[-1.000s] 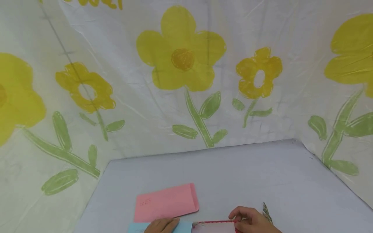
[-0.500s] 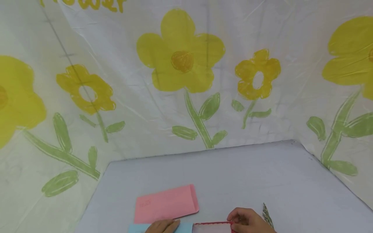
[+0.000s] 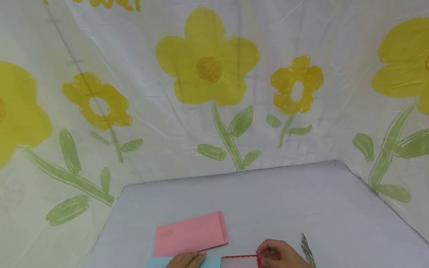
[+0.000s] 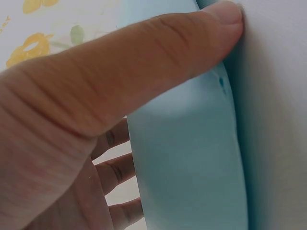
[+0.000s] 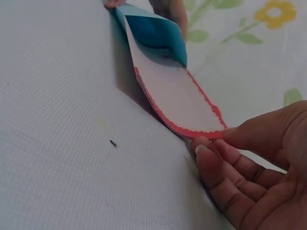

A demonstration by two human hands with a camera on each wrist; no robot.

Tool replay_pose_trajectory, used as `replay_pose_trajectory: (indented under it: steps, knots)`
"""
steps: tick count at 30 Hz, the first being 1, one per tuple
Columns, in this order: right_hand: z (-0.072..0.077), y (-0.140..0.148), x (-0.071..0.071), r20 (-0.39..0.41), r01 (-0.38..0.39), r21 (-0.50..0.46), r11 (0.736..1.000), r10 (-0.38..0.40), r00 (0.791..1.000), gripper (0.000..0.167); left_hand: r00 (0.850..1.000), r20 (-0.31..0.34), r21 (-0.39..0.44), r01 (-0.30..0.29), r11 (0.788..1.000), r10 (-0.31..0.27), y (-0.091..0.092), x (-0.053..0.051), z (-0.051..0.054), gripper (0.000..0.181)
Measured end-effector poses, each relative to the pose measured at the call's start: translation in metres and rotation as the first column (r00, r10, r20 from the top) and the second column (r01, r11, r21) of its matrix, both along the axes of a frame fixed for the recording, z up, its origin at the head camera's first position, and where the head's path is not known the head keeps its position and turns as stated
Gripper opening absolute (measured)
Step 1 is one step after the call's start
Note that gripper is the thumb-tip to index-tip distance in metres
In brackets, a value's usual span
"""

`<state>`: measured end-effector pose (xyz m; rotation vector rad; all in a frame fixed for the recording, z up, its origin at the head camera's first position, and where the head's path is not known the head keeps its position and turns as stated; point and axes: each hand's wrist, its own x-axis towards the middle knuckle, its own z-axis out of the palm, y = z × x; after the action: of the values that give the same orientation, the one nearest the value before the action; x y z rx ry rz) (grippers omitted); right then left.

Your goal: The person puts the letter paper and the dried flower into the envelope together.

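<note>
Head view's got a flower-painted sheet (image 3: pixel 161 149) behind a pale worktop (image 3: pixel 261 201), then a pink envelope (image 3: pixel 189 232) lying just beyond a blue envelope (image 3: pixel 213 261). Right wrist view shows the blue one's mouth gaping, darker teal inside, with a card (image 5: pixel 180 100) partway in: pinkish-white, bowed, red border with a scalloped inner edge. Left hand (image 3: pixel 186 259): grip has the blue envelope between thumb and fingers. Right hand (image 3: pixel 280 255): grip's pinching the card's red end. Smallest of the lot, a greenish sprig (image 3: pixel 306 248) lies just beside the right hand.
</note>
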<state>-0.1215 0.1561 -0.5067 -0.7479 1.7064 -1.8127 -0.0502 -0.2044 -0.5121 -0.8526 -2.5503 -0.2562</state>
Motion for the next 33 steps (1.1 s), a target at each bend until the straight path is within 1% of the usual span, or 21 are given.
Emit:
replay_pose_trajectory:
  steps: [4, 7, 12, 15, 17, 19, 23, 25, 33]
  knots:
    - [0.002, -0.003, 0.001, 0.027, 0.012, 0.003, 1.000, -0.012, 1.000, 0.026, 1.000, 0.013, 0.005, 0.015, 1.000, -0.015, -0.001, -0.001, 0.003, 0.063]
    - [0.001, -0.004, 0.001, 0.020, 0.001, -0.013, 1.000, -0.001, 1.000, 0.028, 1.000, 0.006, 0.011, 0.026, 1.000, -0.026, -0.002, -0.002, 0.003, 0.062]
    - [0.001, -0.006, 0.003, 0.007, -0.003, -0.021, 1.000, 0.003, 1.000, 0.028, 0.998, -0.040, 0.028, 0.042, 0.999, -0.041, -0.003, -0.006, 0.001, 0.062]
    - [0.000, -0.007, 0.003, 0.016, -0.005, -0.036, 0.999, 0.005, 1.000, 0.028, 0.996, -0.075, 0.041, 0.048, 0.998, -0.044, -0.003, -0.008, 0.000, 0.061]
    - [-0.003, -0.008, 0.002, 0.013, -0.010, -0.048, 0.999, 0.010, 1.000, 0.028, 0.995, -0.079, 0.039, 0.059, 0.998, -0.055, -0.004, -0.009, -0.001, 0.061]
    - [-0.004, -0.010, 0.002, 0.017, -0.012, -0.055, 0.998, 0.013, 1.000, 0.028, 0.997, -0.066, 0.026, 0.050, 0.998, -0.048, -0.006, -0.007, -0.002, 0.061]
    - [-0.005, -0.013, 0.002, 0.028, -0.002, -0.023, 1.000, 0.002, 1.000, 0.027, 1.000, 0.002, -0.002, 0.018, 1.000, -0.018, -0.006, -0.002, -0.003, 0.063]
    - [-0.004, -0.015, 0.003, 0.037, 0.000, -0.012, 1.000, 0.001, 0.999, 0.027, 1.000, 0.022, -0.003, 0.005, 1.000, -0.005, -0.004, -0.001, -0.002, 0.063]
    - [-0.002, -0.020, 0.006, 0.105, -0.022, -0.035, 0.999, 0.025, 0.994, 0.029, 0.998, 0.069, -0.004, 0.003, 1.000, -0.003, 0.002, -0.002, 0.003, 0.064]
